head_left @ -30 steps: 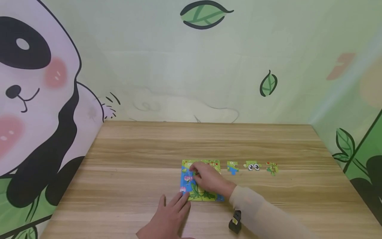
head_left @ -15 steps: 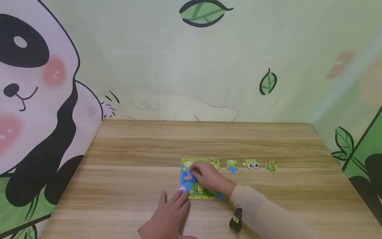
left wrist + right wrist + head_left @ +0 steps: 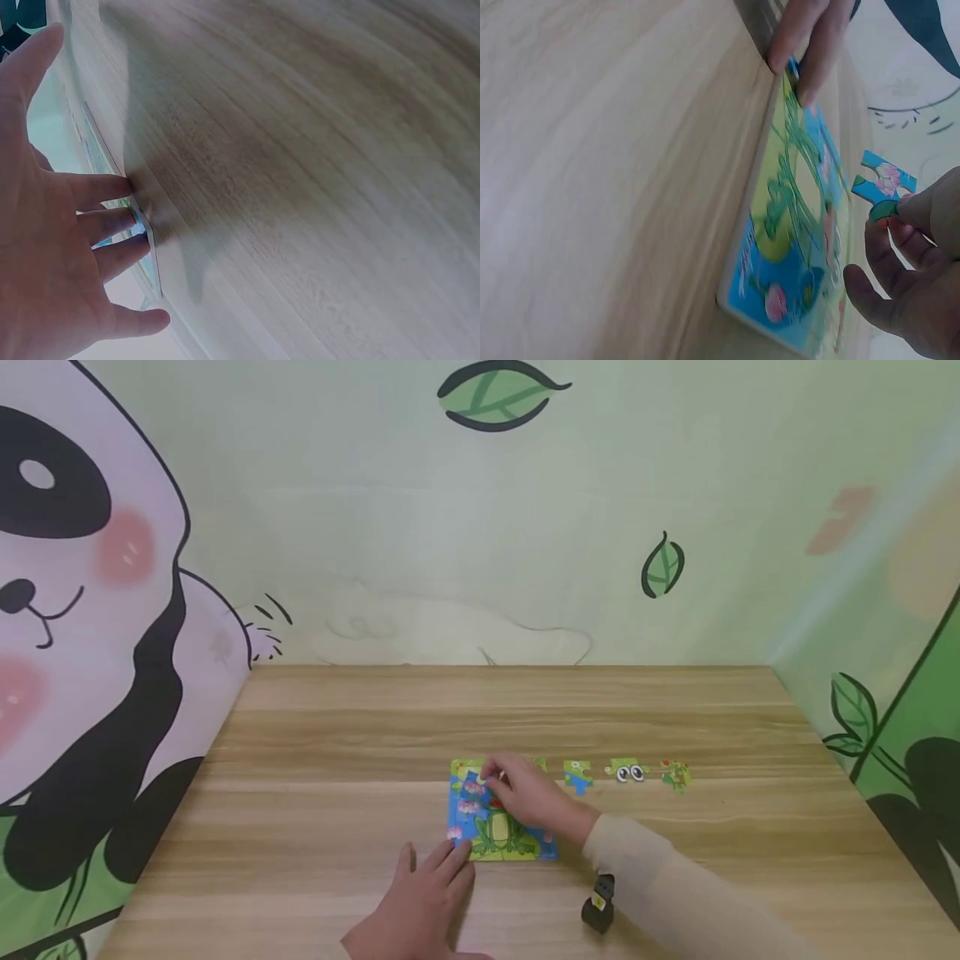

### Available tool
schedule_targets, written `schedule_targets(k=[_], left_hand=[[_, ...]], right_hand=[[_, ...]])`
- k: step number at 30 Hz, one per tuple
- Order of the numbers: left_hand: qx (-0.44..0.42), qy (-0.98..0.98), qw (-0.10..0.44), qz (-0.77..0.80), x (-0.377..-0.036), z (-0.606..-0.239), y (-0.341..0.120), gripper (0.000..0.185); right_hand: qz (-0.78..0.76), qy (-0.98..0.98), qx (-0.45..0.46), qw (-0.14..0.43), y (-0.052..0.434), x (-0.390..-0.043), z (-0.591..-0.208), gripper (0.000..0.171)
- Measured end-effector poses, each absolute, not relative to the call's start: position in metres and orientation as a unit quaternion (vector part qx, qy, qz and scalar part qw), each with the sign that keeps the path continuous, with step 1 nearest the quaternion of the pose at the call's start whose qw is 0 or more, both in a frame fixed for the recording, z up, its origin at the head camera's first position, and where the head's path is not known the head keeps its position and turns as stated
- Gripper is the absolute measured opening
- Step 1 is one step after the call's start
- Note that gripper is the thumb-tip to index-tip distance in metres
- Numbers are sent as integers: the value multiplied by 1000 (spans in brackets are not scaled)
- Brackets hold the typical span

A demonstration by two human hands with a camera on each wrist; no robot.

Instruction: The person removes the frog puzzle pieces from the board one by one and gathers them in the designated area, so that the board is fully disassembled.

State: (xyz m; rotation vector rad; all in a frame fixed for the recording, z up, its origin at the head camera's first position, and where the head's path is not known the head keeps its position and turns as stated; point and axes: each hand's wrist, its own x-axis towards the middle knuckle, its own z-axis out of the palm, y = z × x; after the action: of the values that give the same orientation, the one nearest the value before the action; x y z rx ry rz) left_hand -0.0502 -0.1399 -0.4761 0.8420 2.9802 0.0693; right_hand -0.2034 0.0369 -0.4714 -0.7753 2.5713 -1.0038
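Note:
A frog puzzle board [image 3: 501,843] lies flat on the table. My right hand [image 3: 534,795] is over its upper part and pinches a puzzle piece [image 3: 886,178] between thumb and fingers. The piece is blue with a pink lotus and a bit of green; in the right wrist view it is held up, apart from the board. My left hand [image 3: 422,893] rests with straight, spread fingers on the board's lower left corner, as the left wrist view also shows at the board's edge. The right hand covers part of the board's upper right.
Right of the board lie three loose pieces in a row: a blue-green piece [image 3: 577,775], one with two cartoon eyes [image 3: 628,772] and a green one with red spots [image 3: 677,774]. A small black object [image 3: 598,906] is by the right sleeve. A painted wall stands behind the table.
My right hand has lifted the lotus piece upward from the board's left part, so more of the piece shows. The left hand stays at the corner. The head view has shifted slightly.

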Motion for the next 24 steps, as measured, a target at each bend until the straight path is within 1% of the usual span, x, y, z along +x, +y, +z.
schedule_targets(k=[5,10,17,24], left_hand=[[266,962,48,31,-50,-475,-141,103],[265,960,75,52,-51,-472,-141,103],[265,960,76,55,-51,-474,-142,104],[264,959,76,64,-51,-477,-143,103]], right_hand=[[-362,886,-239,163,59,-212,-467,13],[-346,895,-227,168,101,-218,-463,17],[-301,906,-247,168,153,-218,-465,17],[-282,909,-247,179,169,-213,-471,14]])
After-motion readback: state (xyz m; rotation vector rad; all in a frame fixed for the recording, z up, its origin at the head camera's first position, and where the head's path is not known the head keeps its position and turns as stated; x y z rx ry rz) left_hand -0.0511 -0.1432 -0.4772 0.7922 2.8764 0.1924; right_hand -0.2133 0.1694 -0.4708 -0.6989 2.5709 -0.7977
